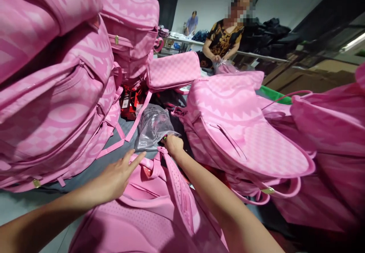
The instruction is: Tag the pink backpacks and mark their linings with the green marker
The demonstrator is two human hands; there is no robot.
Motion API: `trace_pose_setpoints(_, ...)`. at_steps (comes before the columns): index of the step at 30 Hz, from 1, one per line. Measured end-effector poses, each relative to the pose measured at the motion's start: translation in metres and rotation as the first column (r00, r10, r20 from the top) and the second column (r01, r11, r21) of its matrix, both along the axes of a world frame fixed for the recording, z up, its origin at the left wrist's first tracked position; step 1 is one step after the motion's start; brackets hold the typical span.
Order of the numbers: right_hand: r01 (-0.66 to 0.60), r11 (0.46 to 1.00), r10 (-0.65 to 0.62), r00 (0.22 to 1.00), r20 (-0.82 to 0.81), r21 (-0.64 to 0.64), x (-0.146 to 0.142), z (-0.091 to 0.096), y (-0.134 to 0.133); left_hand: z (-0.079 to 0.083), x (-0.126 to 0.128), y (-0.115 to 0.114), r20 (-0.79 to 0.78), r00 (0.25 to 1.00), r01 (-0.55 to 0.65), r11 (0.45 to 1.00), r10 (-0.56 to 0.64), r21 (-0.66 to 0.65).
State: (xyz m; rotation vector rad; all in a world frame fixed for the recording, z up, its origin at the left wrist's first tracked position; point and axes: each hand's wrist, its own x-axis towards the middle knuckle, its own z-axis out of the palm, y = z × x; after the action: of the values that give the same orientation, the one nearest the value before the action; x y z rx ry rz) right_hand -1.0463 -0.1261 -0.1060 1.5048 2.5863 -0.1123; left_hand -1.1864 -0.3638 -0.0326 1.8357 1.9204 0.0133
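A pink backpack [148,215] lies in front of me with its back panel and straps facing up. My left hand [115,177] rests open on its top edge, fingers stretched out toward the handle. My right hand [172,144] is closed just beyond the backpack's top loop, pinching the edge of a clear plastic bag [154,125] that lies crumpled on the grey table. Something small and green shows at its fingertips.
Stacks of pink patterned backpacks [57,93] tower at the left, and more pink backpacks [242,131] lie piled at the right. A pink pouch [172,70] sits behind. Red tags [128,101] lie under the left stack. Across the table a person [225,36] handles a bag; another person [191,23] is farther back.
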Motion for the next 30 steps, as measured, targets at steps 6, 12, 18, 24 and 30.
trace_pose_setpoints(6,-0.046,0.998,0.045,0.998,0.043,0.045,-0.001,-0.015,0.002,0.001,-0.003,0.003,0.002,1.0,-0.007,0.999,0.007,-0.044)
trace_pose_setpoints(12,-0.159,0.972,0.158,0.987,0.023,0.173,0.007,-0.015,-0.006,0.001,-0.003,0.001,0.011,1.0,0.007,1.0,-0.007,-0.021)
trace_pose_setpoints(18,-0.392,0.909,0.404,0.913,-0.065,0.137,0.024,-0.016,-0.01,-0.006,-0.005,-0.001,0.005,1.0,0.011,0.999,-0.011,0.044)
trace_pose_setpoints(24,-0.277,0.923,0.344,0.905,-0.25,0.267,0.045,0.008,-0.02,0.002,-0.01,-0.005,0.101,0.995,0.005,1.0,-0.006,0.01)
trace_pose_setpoints(30,-0.231,0.588,0.746,0.526,-0.409,0.775,0.081,0.07,-0.075,0.029,0.007,0.004,0.518,0.849,-0.33,0.873,0.108,0.359)
